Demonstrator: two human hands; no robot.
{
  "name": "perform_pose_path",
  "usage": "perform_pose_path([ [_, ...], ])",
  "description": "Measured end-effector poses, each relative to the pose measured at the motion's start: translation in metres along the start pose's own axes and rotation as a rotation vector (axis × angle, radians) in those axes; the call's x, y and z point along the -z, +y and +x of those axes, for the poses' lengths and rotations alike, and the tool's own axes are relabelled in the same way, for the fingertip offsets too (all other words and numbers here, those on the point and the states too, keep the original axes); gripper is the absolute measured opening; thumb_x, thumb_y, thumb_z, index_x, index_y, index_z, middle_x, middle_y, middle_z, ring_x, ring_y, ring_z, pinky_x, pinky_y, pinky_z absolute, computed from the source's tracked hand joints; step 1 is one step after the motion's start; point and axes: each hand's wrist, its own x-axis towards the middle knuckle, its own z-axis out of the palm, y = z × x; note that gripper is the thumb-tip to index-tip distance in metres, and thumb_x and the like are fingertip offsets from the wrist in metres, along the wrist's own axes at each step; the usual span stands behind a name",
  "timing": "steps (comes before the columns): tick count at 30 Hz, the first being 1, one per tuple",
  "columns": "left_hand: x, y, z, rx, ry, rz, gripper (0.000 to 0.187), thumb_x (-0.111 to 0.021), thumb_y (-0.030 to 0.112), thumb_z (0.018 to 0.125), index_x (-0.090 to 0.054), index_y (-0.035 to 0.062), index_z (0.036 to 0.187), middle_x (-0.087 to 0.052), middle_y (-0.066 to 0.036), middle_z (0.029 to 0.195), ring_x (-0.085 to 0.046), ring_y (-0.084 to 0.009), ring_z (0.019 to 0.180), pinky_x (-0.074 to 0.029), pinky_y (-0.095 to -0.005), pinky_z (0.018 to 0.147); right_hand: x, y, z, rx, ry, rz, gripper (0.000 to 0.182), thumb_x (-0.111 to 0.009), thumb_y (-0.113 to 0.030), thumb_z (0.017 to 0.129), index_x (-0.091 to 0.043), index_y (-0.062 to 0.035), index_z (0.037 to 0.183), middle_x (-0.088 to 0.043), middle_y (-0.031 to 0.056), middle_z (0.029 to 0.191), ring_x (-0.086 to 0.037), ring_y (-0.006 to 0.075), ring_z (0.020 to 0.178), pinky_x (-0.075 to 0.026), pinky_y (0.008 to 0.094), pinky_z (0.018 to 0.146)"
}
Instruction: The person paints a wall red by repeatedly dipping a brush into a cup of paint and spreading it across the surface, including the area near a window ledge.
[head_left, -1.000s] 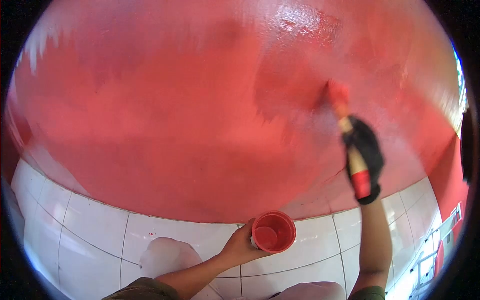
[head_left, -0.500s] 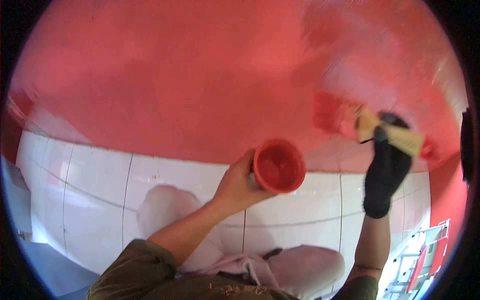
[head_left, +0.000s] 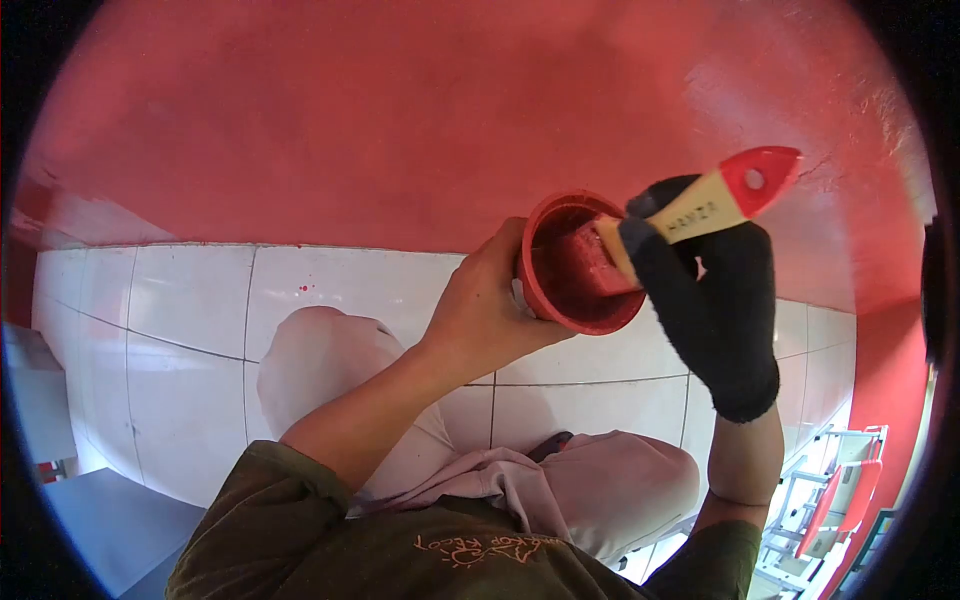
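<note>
- Brush [head_left: 690,217]: bristles inside the red cup [head_left: 578,323], handle angled far right
- Right hand [head_left: 715,310], black glove: pinching the brush close to the bristles; contact with the rim could smear the glove
- Left hand [head_left: 488,300], bare: wrapped round the cup's left side; a loose hold or hard brush pressure might tip it
- Floor tiles [head_left: 190,300] and knees [head_left: 630,490], nearer: an overloaded brush could drip there; red spots [head_left: 306,289] lie at left
</note>
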Motion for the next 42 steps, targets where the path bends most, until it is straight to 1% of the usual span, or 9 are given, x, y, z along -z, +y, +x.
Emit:
perform_pose_path([
  [2, 0.002, 0.002, -0.001, 0.016, -0.011, 0.014, 0.071, -0.085, 0.024, 0.059, -0.048, 0.0057, 0.116, -0.061, -0.013, 0.107, -0.061, -0.0247, 0.096, -0.049, -0.0347, 0.082, -0.008, 0.004, 0.001, 0.004, -0.011, 0.028, 0.014, -0.063, -0.008, 0.084, -0.060, 0.0017, 0.094, -0.064, 0.0062, 0.076, -0.056, 0.0072, 0.063, -0.043, 0.0213, 0.056],
  [4, 0.002, 0.003, -0.002, 0.034, -0.021, 0.031, 0.072, -0.086, 0.025, 0.058, -0.048, 0.0059, 0.117, -0.061, -0.013, 0.108, -0.061, -0.0250, 0.097, -0.049, -0.0346, 0.082, -0.014, 0.005, 0.003, -0.035, 0.036, 0.059, 0.018, -0.069, -0.017, 0.080, -0.064, -0.0019, 0.087, -0.063, 0.0102, 0.065, -0.062, 0.0173, 0.055, -0.048, 0.0293, 0.051],
  [8, 0.002, 0.002, -0.001, 0.077, -0.030, 0.014, 0.074, -0.086, 0.027, 0.058, -0.048, 0.0064, 0.118, -0.061, -0.012, 0.109, -0.061, -0.0251, 0.098, -0.049, -0.0346, 0.083, -0.017, 0.007, 0.003, -0.049, 0.057, 0.118, 0.020, -0.068, -0.020, 0.080, -0.064, -0.0015, 0.086, -0.062, 0.0112, 0.064, -0.062, 0.0189, 0.054, -0.047, 0.0301, 0.050],
  [16, 0.001, 0.004, 0.001, 0.083, -0.027, 0.000, 0.075, -0.086, 0.027, 0.058, -0.048, 0.0065, 0.119, -0.060, -0.012, 0.111, -0.060, -0.0245, 0.102, -0.048, -0.0345, 0.085, -0.015, 0.009, 0.005, 0.015, -0.007, -0.119, 0.025, -0.066, -0.026, 0.082, -0.063, -0.0012, 0.079, -0.058, 0.0126, 0.059, -0.059, 0.0269, 0.052, -0.047, 0.0346, 0.050],
  [23, 0.003, 0.002, 0.002, 0.060, -0.034, 0.045, 0.074, -0.085, 0.025, 0.059, -0.048, 0.0053, 0.119, -0.061, -0.013, 0.109, -0.060, -0.0248, 0.101, -0.049, -0.0347, 0.084, -0.015, 0.011, 0.004, -0.013, 0.031, -0.034, 0.023, -0.066, -0.023, 0.081, -0.064, -0.0003, 0.083, -0.060, 0.0127, 0.061, -0.061, 0.0236, 0.054, -0.047, 0.0322, 0.051],
  [26, 0.004, 0.004, 0.003, 0.048, -0.024, 0.065, 0.073, -0.085, 0.025, 0.059, -0.048, 0.0048, 0.118, -0.061, -0.013, 0.109, -0.061, -0.0246, 0.100, -0.049, -0.0344, 0.083, -0.010, 0.016, 0.004, -0.023, 0.109, 0.112, 0.020, -0.065, -0.019, 0.083, -0.063, 0.0010, 0.088, -0.063, 0.0112, 0.067, -0.062, 0.0181, 0.057, -0.047, 0.0291, 0.053],
  [28, 0.004, 0.005, 0.004, 0.047, -0.006, 0.085, 0.072, -0.085, 0.025, 0.059, -0.049, 0.0046, 0.118, -0.061, -0.014, 0.108, -0.061, -0.0245, 0.100, -0.049, -0.0341, 0.083, -0.005, 0.019, 0.002, -0.171, 0.218, 0.363, 0.017, -0.061, -0.016, 0.087, -0.060, 0.0000, 0.092, -0.060, 0.0043, 0.076, -0.055, 0.0074, 0.063, -0.043, 0.0219, 0.054],
  [33, 0.008, 0.003, 0.006, 0.051, 0.032, 0.004, 0.070, -0.084, 0.024, 0.060, -0.049, 0.0047, 0.118, -0.061, -0.014, 0.108, -0.060, -0.0252, 0.100, -0.048, -0.0343, 0.084, 0.000, 0.026, 0.003, -0.406, 0.309, 0.486, 0.026, -0.058, -0.023, 0.089, -0.059, 0.0027, 0.093, -0.057, 0.0043, 0.065, -0.052, 0.0090, 0.054, -0.038, 0.0213, 0.047],
  [42, 0.016, -0.008, 0.011, 0.015, 0.045, 0.055, 0.070, -0.084, 0.027, 0.061, -0.050, 0.0032, 0.117, -0.060, -0.014, 0.110, -0.059, -0.0260, 0.105, -0.047, -0.0355, 0.087, -0.013, 0.044, 0.007, -0.461, 0.280, 0.827, 0.026, -0.056, -0.024, 0.091, -0.057, 0.0023, 0.092, -0.053, 0.0041, 0.064, -0.051, 0.0105, 0.051, -0.038, 0.0237, 0.048],
])
